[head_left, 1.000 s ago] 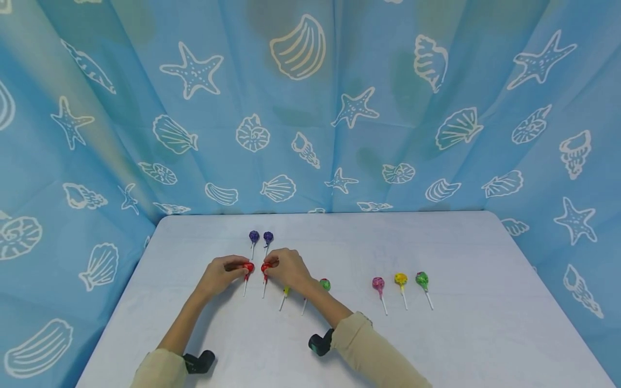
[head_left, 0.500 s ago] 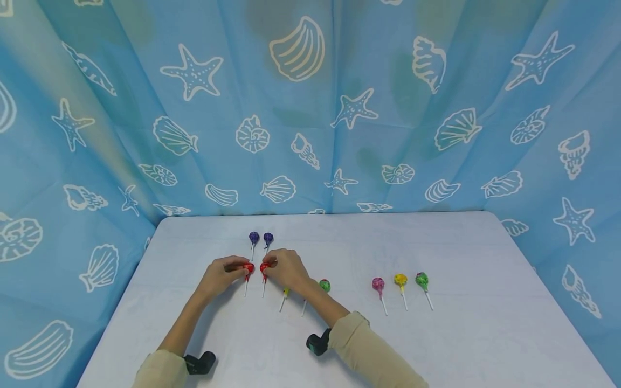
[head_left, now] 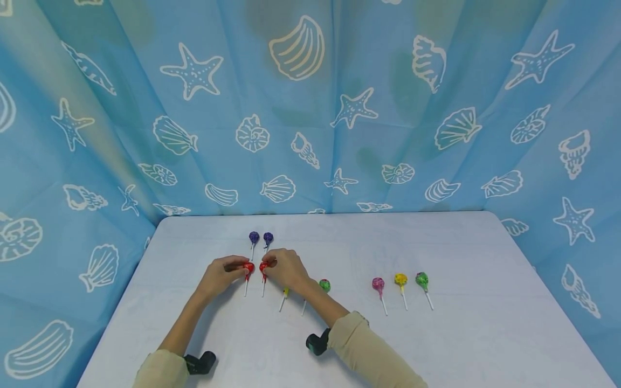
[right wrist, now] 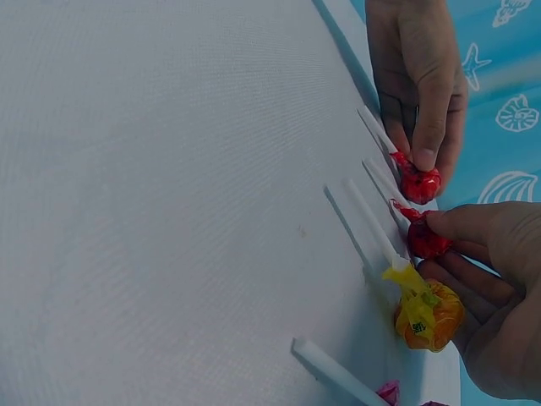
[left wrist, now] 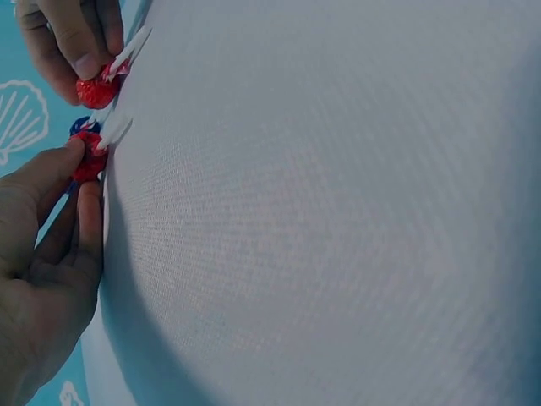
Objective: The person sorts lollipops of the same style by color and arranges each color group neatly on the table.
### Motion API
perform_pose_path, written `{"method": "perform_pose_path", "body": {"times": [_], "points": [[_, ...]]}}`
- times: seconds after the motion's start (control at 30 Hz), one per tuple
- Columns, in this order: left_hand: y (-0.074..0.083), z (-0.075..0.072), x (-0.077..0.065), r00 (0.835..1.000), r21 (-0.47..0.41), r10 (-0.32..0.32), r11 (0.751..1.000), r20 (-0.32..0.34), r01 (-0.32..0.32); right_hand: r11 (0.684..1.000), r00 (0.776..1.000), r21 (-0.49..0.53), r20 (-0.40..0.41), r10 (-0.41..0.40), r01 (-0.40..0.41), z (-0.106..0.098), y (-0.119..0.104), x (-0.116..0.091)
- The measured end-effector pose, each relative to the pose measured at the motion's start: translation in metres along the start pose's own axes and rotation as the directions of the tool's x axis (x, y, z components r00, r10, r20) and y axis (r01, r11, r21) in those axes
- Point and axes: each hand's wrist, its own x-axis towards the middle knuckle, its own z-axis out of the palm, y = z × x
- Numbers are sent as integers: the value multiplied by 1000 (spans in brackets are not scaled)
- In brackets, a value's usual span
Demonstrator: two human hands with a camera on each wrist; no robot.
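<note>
While the left hand (head_left: 217,277) and right hand (head_left: 289,269) pinch red lollipops (head_left: 249,267), purple lollipops (head_left: 268,236) lie paired, other lollipops (head_left: 400,279) seemingly unpaired.

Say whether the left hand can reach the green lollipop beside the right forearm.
Probably not: the left hand pinches a red lollipop, and the right hand and forearm block the way to the green lollipop.

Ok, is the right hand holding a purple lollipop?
No, the right hand pinches a red lollipop by its wrapped head.

2 hands (left wrist: 46,292) ea pinching red lolly (left wrist: 90,161), dk blue lolly (left wrist: 83,126) behind
</note>
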Motion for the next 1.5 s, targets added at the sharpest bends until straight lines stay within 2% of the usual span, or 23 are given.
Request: {"method": "perform_pose_path", "body": {"times": [0.57,1.0,1.23,1.5], "points": [[1,-1,0,1000,-23,5,1000,13,-5,1000,1000,18,-17,-8,8,0,3,-1],[1,1,2,998,-10,-63,998,7,63,999,1000,34,-20,0,1,-6,3,-3],[-1,0,1,997,-52,-70,996,-16,69,998,998,62,-53,-15,19,-19,5,-9],[9,1,-6,997,7,-54,998,-53,55,995,997,94,-69,-21,27,-40,10,-25]]}}
